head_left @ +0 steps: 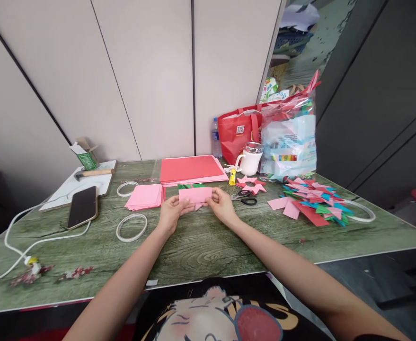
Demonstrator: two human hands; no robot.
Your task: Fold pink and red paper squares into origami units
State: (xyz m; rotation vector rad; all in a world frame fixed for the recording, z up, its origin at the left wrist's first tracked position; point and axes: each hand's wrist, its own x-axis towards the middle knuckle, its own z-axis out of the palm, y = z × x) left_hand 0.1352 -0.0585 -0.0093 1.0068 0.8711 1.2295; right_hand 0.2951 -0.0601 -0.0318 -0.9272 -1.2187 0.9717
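Both hands pinch pink paper piece [195, 195]: left hand [171, 213] on its left edge, right hand [221, 204] on right edge, held just above green table [200, 246]. Pink paper stack [145, 196] just left; scissors [246, 198] to the right, w/ folded paper pile [310, 201] beyond.

Pink paper [195, 194]: lower corners hidden behind left hand [170, 212] and right hand [223, 205]. White cable [33, 244]: cut off at left edge. Bag [288, 142] contents indistinct.
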